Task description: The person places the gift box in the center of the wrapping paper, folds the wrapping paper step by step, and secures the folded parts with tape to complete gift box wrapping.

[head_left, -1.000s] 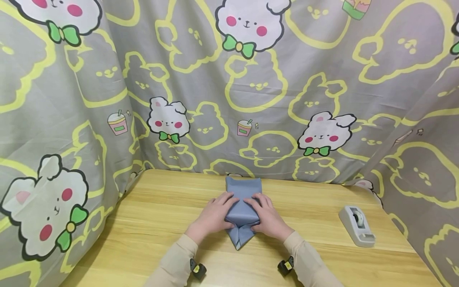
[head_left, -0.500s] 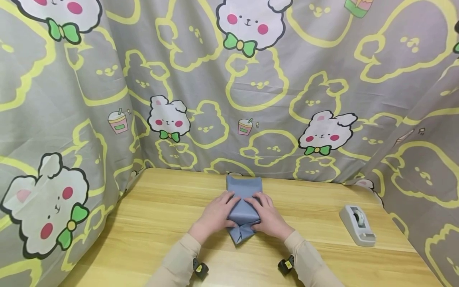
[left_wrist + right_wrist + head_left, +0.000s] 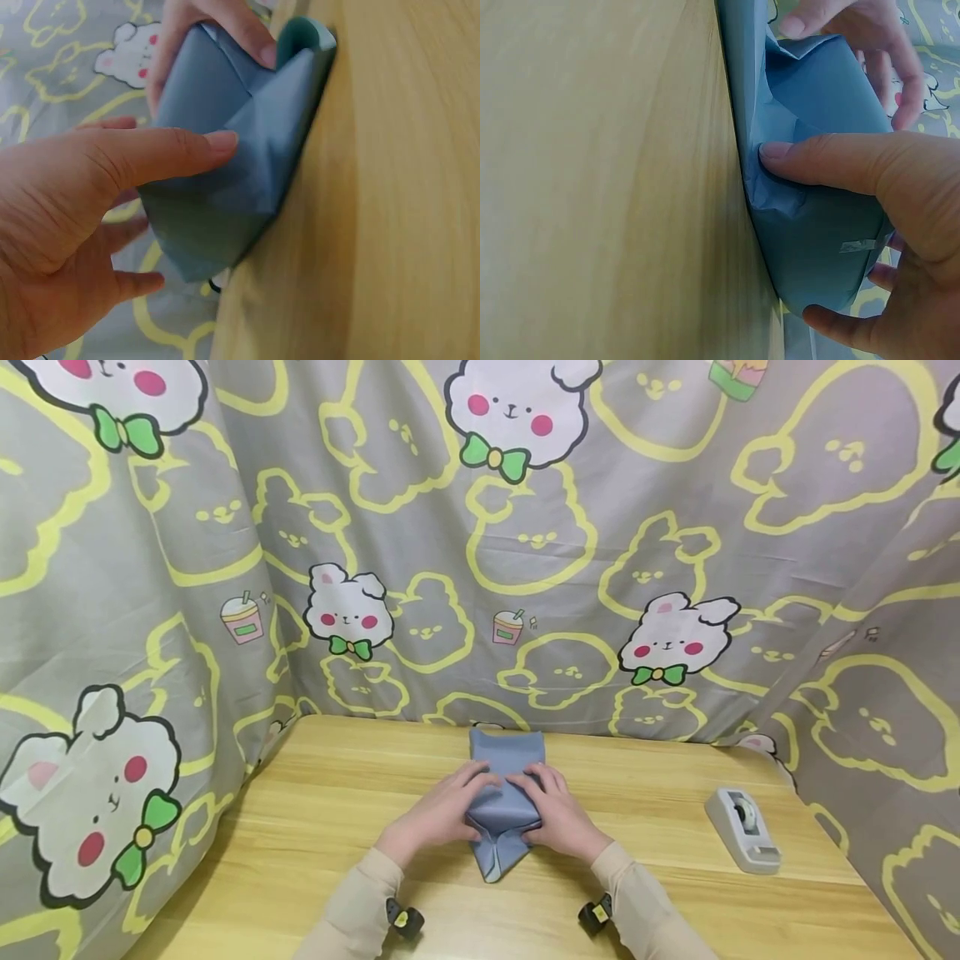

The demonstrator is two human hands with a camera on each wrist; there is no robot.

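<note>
A wooden tabletop [image 3: 630,810], pale yellow with long straight grain, runs back to a hanging grey curtain [image 3: 442,543], whose soft folds carry yellow outlines and white rabbits [image 3: 349,614] with green bows. A light grey tape dispenser [image 3: 742,835], sloped and rounded, sits near the right edge.

The blue-grey packet [image 3: 504,806] lies midway between the side edges, its far end close to the back edge. It looks like smooth, creased paper, boxy in the middle and narrowing to a pointed flap [image 3: 495,857] towards the front edge, with a paler inner face. A clear tape strip [image 3: 857,245] shines on it.

The person's left hand [image 3: 442,810] and right hand [image 3: 558,814] grip it from either side, fingers spread and curved over its top, thumbs pressed on the folded end. Beige sleeves [image 3: 356,893] cover both forearms.
</note>
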